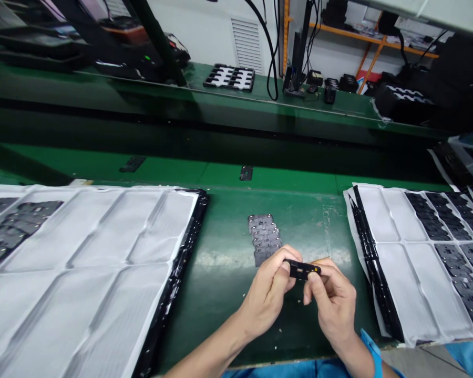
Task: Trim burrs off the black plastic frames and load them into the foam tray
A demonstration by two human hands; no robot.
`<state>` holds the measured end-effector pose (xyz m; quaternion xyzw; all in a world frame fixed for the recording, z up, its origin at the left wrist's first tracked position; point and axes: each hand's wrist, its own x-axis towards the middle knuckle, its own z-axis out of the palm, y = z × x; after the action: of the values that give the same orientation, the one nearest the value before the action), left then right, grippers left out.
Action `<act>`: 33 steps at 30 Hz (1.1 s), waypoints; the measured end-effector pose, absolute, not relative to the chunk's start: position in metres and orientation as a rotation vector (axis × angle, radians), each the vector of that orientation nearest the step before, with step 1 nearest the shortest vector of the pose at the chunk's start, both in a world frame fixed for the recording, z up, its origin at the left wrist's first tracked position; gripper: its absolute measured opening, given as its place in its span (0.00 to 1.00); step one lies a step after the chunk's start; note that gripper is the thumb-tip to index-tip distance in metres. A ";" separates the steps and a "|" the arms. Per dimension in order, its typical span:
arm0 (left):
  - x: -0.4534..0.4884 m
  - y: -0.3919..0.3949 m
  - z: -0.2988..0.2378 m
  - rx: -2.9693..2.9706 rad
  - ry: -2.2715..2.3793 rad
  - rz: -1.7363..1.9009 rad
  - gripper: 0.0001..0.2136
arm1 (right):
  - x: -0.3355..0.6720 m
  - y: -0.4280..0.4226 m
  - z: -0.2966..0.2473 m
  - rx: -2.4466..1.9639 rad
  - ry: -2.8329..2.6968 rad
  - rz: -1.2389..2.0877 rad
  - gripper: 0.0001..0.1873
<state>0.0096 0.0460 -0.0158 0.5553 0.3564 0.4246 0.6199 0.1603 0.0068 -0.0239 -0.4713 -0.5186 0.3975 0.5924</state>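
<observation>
A small black plastic part (302, 270) with a yellowish spot at its right end is held above the green bench. My left hand (268, 286) pinches its left end between thumb and fingers. At the other end, my right hand (331, 296) grips it with the thumb in front; some fingers are hidden behind. Just beyond my left hand lies an overlapping row of flat dark grey parts (265, 236) on the bench, its near end close to my knuckles.
A white-lined tray (114, 231) with dark parts at its far left stands on the left. Another lined tray (413, 278) on the right holds several stacks of dark parts. Two single parts, one left (133, 164) and one central (246, 172), lie on the green strip behind.
</observation>
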 end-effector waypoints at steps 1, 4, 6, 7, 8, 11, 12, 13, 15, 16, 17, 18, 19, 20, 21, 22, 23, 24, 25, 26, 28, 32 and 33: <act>0.010 0.046 -0.017 1.281 0.830 0.974 0.19 | 0.161 0.007 -0.024 -1.100 -1.207 0.924 0.09; 0.010 0.046 -0.021 1.296 0.846 0.971 0.19 | 0.161 0.007 -0.025 -1.116 -1.201 0.922 0.09; 0.010 0.046 -0.021 1.302 0.849 0.974 0.19 | 0.162 0.007 -0.026 -1.121 -1.189 0.924 0.09; 0.010 0.046 -0.020 1.302 0.846 0.976 0.19 | 0.162 0.007 -0.027 -1.122 -1.185 0.926 0.09; 0.010 0.047 -0.018 1.297 0.838 0.976 0.19 | 0.162 0.007 -0.027 -1.125 -1.181 0.927 0.09; 0.010 0.047 -0.011 1.267 0.783 0.971 0.19 | 0.162 0.007 -0.027 -1.138 -1.176 0.926 0.09; 0.010 0.047 -0.010 1.253 0.766 0.970 0.19 | 0.163 0.007 -0.027 -1.142 -1.175 0.925 0.09; 0.010 0.047 -0.008 1.240 0.756 0.969 0.19 | 0.163 0.007 -0.027 -1.144 -1.174 0.926 0.09; 0.010 0.048 -0.008 1.219 0.757 0.968 0.19 | 0.163 0.007 -0.026 -1.142 -1.174 0.928 0.09; 0.011 0.048 -0.009 1.212 0.765 0.967 0.19 | 0.163 0.007 -0.026 -1.139 -1.174 0.928 0.09; 0.011 0.049 -0.010 1.209 0.772 0.966 0.19 | 0.163 0.008 -0.026 -1.137 -1.173 0.926 0.09; 0.012 0.049 -0.012 1.210 0.778 0.965 0.19 | 0.163 0.008 -0.026 -1.133 -1.174 0.923 0.09; 0.012 0.049 -0.013 1.213 0.785 0.963 0.20 | 0.163 0.008 -0.026 -1.130 -1.177 0.920 0.09; 0.013 0.050 -0.015 1.219 0.793 0.964 0.20 | 0.163 0.008 -0.025 -1.129 -1.180 0.917 0.09; 0.013 0.050 -0.017 1.227 0.802 0.965 0.20 | 0.162 0.008 -0.025 -1.129 -1.183 0.916 0.09; 0.013 0.050 -0.018 1.236 0.812 0.969 0.20 | 0.162 0.008 -0.024 -1.130 -1.186 0.916 0.09; 0.013 0.050 -0.019 1.243 0.823 0.975 0.20 | 0.162 0.008 -0.024 -1.131 -1.189 0.918 0.09; 0.014 0.050 -0.020 1.250 0.833 0.980 0.20 | 0.162 0.008 -0.023 -1.132 -1.189 0.920 0.09; 0.014 0.049 -0.020 1.255 0.843 0.985 0.20 | 0.162 0.008 -0.023 -1.133 -1.187 0.921 0.09; 0.014 0.049 -0.021 1.260 0.852 0.988 0.20 | 0.162 0.008 -0.023 -1.133 -1.184 0.921 0.09; 0.014 0.049 -0.021 1.272 0.863 0.989 0.19 | 0.162 0.008 -0.023 -1.136 -1.181 0.923 0.10; 0.014 0.049 -0.021 1.305 0.842 0.990 0.18 | 0.163 0.009 -0.026 -1.146 -1.170 0.929 0.10; 0.014 0.049 -0.021 1.311 0.833 0.989 0.18 | 0.163 0.009 -0.026 -1.147 -1.166 0.927 0.10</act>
<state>0.0140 0.0491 -0.0207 0.5668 0.3602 0.4276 0.6051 0.1634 0.0088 -0.0262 -0.4927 -0.5009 0.3981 0.5898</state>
